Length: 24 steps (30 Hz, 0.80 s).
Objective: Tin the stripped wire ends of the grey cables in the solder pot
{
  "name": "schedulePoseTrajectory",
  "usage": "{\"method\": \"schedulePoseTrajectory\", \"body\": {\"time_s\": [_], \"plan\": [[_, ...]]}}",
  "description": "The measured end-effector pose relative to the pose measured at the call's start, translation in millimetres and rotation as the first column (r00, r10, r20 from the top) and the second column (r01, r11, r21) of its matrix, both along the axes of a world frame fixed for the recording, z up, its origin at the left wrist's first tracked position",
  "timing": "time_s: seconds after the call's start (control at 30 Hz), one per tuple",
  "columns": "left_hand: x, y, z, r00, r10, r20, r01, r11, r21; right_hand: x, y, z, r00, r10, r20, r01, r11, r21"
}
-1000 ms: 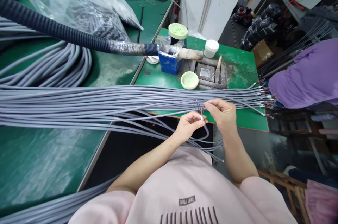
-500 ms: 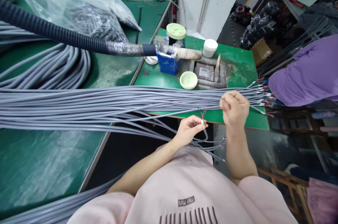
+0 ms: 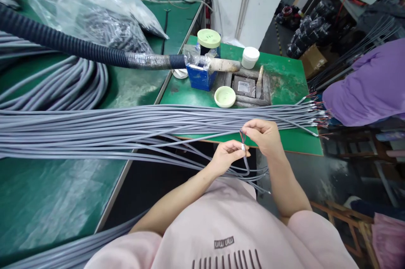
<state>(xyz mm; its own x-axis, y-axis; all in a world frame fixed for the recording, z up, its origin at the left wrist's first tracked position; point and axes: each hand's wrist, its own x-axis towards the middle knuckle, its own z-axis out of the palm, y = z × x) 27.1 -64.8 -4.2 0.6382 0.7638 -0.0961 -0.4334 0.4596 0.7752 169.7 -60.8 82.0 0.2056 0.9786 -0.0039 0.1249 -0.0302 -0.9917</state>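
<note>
A: Where is the grey cable [image 3: 246, 165] held?
B: Its end is held just in front of the pink shirt [image 3: 218, 218], near the edge of the green worktop [image 3: 287, 81]. It is gripped at the white band [image 3: 243, 147] by the left hand [image 3: 228, 157], with the thumb and fingers closed on it. Below the grip, the cable is bent.
A: And what is done with the right hand [image 3: 264, 136]?
B: The tips of the thin coloured wires [image 3: 242, 137] are pinched between its thumb and fingers, which are closed. How many wires are caught cannot be told. The wires are drawn together above the white band.
A: What is seen around the hands?
B: Beyond them, a bundle of cables [image 3: 158, 123] is laid across the worktop, with its bared ends spread at the right. Behind the bundle are placed a pale green dish [image 3: 225, 97], a blue box [image 3: 201, 78] and a white tub [image 3: 250, 58]. A ribbed hose [image 3: 95, 52] is stretched in from the left, with its nozzle [image 3: 226, 65] placed above the dish.
</note>
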Motion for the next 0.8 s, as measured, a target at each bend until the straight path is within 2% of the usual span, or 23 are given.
{"method": "schedulePoseTrajectory", "body": {"time_s": [0.07, 0.13, 0.2, 0.23, 0.3, 0.37, 0.4, 0.47, 0.53, 0.63, 0.7, 0.73, 0.77, 0.8], "plan": [[-0.2, 0.3, 2.3, 1.000, -0.012, 0.022, 0.013, 0.999, -0.029, 3.9, 2.0, 0.8, 0.989, -0.138, -0.045, 0.142, 0.987, 0.075], [-1.1, 2.5, 5.6, 0.998, -0.021, 0.062, 0.027, 0.995, -0.092, 10.5, 1.0, 4.0, 0.964, -0.261, -0.051, 0.266, 0.950, 0.161], [-2.7, 6.9, 10.0, 0.992, -0.023, 0.123, 0.046, 0.982, -0.184, 17.9, -3.9, 8.1, 0.954, -0.294, 0.066, 0.266, 0.925, 0.270], [-3.7, 9.8, 12.6, 0.987, -0.019, 0.159, 0.056, 0.971, -0.232, 21.1, -7.6, 9.6, 0.947, -0.271, 0.171, 0.201, 0.918, 0.343], [-5.5, 16.0, 18.0, 0.975, 0.003, 0.221, 0.067, 0.948, -0.311, 25.0, -16.2, 9.6, 0.888, -0.169, 0.427, -0.054, 0.885, 0.463], [-5.8, 21.3, 23.5, 0.964, 0.030, 0.265, 0.069, 0.931, -0.358, 25.1, -24.1, 4.3, 0.740, -0.072, 0.668, -0.341, 0.817, 0.465], [-5.0, 23.3, 26.0, 0.960, 0.036, 0.278, 0.073, 0.926, -0.370, 23.9, -27.2, 0.0, 0.651, -0.047, 0.758, -0.446, 0.784, 0.432], [-1.7, 25.5, 30.6, 0.956, 0.034, 0.293, 0.085, 0.919, -0.384, 20.4, -31.0, -9.6, 0.514, -0.061, 0.856, -0.550, 0.742, 0.383], [2.1, 26.0, 35.7, 0.957, 0.032, 0.287, 0.082, 0.922, -0.378, 17.8, -31.5, -16.2, 0.477, -0.129, 0.870, -0.573, 0.705, 0.418], [-0.6, 25.0, 49.1, 0.974, 0.080, 0.213, -0.014, 0.956, -0.294, 20.6, -25.4, -12.5, 0.564, -0.212, 0.798, -0.503, 0.679, 0.535], [-11.8, 23.4, 64.2, 0.983, 0.089, 0.157, -0.069, 0.989, -0.131, 28.4, -15.2, -1.5, 0.655, -0.290, 0.697, -0.338, 0.713, 0.614], [-19.4, 22.1, 73.1, 0.988, 0.039, 0.150, -0.038, 0.999, -0.005, 34.2, -7.8, 5.2, 0.693, -0.350, 0.631, -0.215, 0.734, 0.644], [-26.9, 20.2, 81.9, 0.980, -0.151, 0.133, 0.130, 0.979, 0.155, 41.1, 1.0, 11.7, 0.720, -0.418, 0.554, -0.080, 0.743, 0.664], [-33.5, 17.6, 89.7, 0.915, -0.393, 0.095, 0.348, 0.885, 0.310, 48.9, 11.0, 17.8, 0.736, -0.484, 0.472, 0.053, 0.737, 0.674]]}}
